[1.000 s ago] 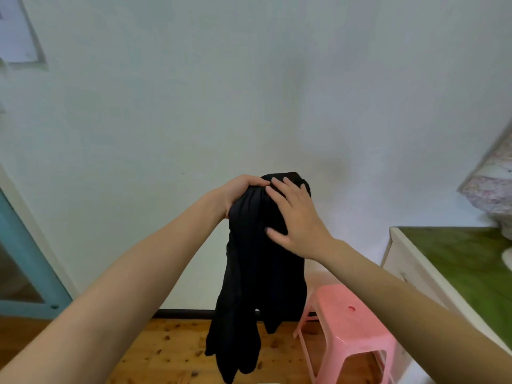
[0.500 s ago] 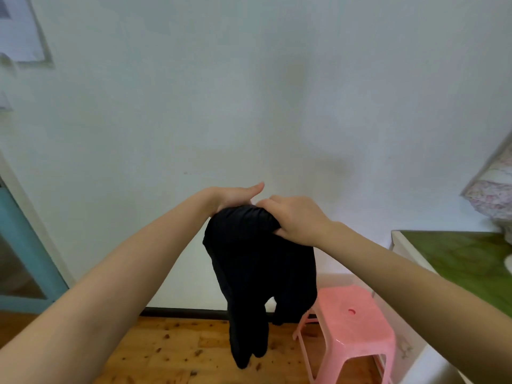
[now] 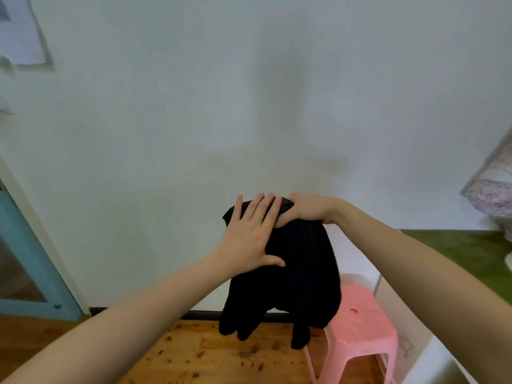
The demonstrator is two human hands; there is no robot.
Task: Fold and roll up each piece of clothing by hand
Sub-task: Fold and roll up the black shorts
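A black garment (image 3: 293,278) hangs in the air in front of a pale wall, folded over so its loose ends dangle above the floor. My right hand (image 3: 307,210) grips its top edge from the right, fingers closed over the cloth. My left hand (image 3: 250,236) lies flat against the garment's near face, fingers spread and pointing up, thumb pressed across the fabric. The cloth hides the tips of my right fingers.
A pink plastic stool (image 3: 360,328) stands on the wooden floor (image 3: 207,353) right behind the garment. A white cabinet with a green top (image 3: 454,253) is at the right. A teal door frame (image 3: 30,250) sits at the left.
My right hand shifted to the garment's top right and holds it alone. My left hand let go of the top and now presses flat on its front. The hanging ends look shorter.
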